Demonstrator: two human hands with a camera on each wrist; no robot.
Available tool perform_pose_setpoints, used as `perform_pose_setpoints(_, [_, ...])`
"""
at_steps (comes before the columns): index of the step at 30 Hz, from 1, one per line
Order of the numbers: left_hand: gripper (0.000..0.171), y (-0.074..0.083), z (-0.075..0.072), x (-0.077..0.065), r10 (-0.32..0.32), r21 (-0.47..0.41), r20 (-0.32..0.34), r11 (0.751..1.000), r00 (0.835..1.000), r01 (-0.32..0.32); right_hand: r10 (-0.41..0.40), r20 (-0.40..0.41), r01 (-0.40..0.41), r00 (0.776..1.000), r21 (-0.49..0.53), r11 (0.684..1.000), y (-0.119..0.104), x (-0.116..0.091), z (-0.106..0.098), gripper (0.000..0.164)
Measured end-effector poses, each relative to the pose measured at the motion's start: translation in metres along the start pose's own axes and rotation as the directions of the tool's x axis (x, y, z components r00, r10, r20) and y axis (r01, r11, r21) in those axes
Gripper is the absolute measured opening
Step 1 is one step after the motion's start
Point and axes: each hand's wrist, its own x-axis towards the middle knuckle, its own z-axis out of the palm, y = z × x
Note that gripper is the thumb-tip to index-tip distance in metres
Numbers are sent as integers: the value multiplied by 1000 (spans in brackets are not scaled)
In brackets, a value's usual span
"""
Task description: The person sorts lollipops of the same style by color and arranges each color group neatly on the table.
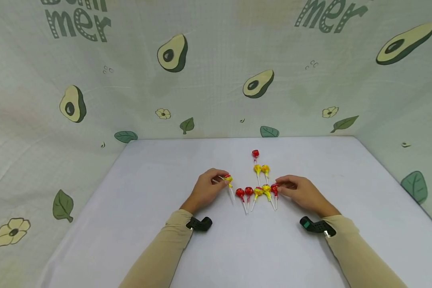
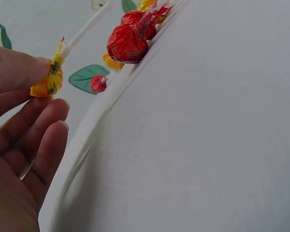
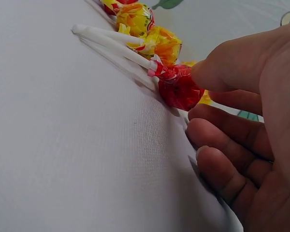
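My left hand (image 1: 206, 189) pinches a yellow lollipop (image 2: 49, 83) by its wrapped head between thumb and fingers; its white stick hangs down in the head view. This lollipop is just left of a row of lollipops on the table. At the row's right end, my right hand (image 1: 302, 193) pinches the head of a red lollipop (image 3: 180, 90), thumb in front and index finger partly hidden behind. The row also has two red lollipops (image 1: 249, 191) at its left and two yellow lollipops (image 1: 266, 189) in the middle, sticks pointing toward me.
Behind the row lie two yellow lollipops (image 1: 265, 169) side by side. Farther back is a single red lollipop (image 1: 255, 153). The white table (image 1: 237, 248) ends at a hanging cloth (image 1: 216, 80) printed with avocados and leaves. Dark bands circle both wrists.
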Motion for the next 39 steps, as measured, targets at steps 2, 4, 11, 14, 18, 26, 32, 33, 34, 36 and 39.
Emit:
perform_pose_setpoints(2, [25, 0, 0, 0, 10, 0, -19, 1000, 1000, -10, 0, -12, 0, 1000, -10, 1000, 0, 0, 0, 33])
perform_pose_setpoints(4, [24, 1, 0, 0, 23, 5, -38, 1000, 999, -23, -3, -25, 3, 1000, -22, 1000, 0, 0, 0, 33])
perform_pose_setpoints(11, [24, 5, 1, -1, 32, -3, -75, 999, 997, -32, -5, -26, 4, 1000, -33, 999, 0, -1, 1, 33])
perform_pose_setpoints(14, [25, 10, 3, 0, 6, -32, -69, 999, 998, -8, -3, -9, 3, 1000, -34, 999, 2, -2, 2, 34])
perform_pose_setpoints(18, [26, 18, 3, 3, -30, -48, -39, 998, 999, 28, -11, -14, 11, 1000, -32, 999, 3, -3, 2, 34])
perform_pose_setpoints(26, [25, 21, -1, 10, -79, -89, -3, 993, 997, 78, -31, -10, 31, 999, -9, 999, 4, -1, 5, 32])
perform_pose_setpoints(32, [25, 18, 1, 21, -104, -165, 61, 980, 993, 113, -46, -20, 46, 999, -15, 999, 4, -1, 7, 32])
perform_pose_setpoints(33, [25, 18, 1, 24, -110, -174, 70, 977, 991, 121, -47, -24, 47, 999, -12, 999, 4, -1, 7, 31])
perform_pose_setpoints(34, [25, 18, 2, 26, -117, -178, 80, 975, 990, 130, -50, -27, 49, 998, -10, 999, 4, -1, 6, 31])
perform_pose_setpoints(36, [26, 19, 3, 31, -129, -179, 93, 973, 987, 144, -52, -24, 52, 998, -9, 999, 4, -1, 6, 31])
perform_pose_setpoints(39, [27, 18, 4, 39, -142, -180, 106, 971, 984, 159, -47, -15, 47, 999, -5, 999, 3, 0, 5, 32])
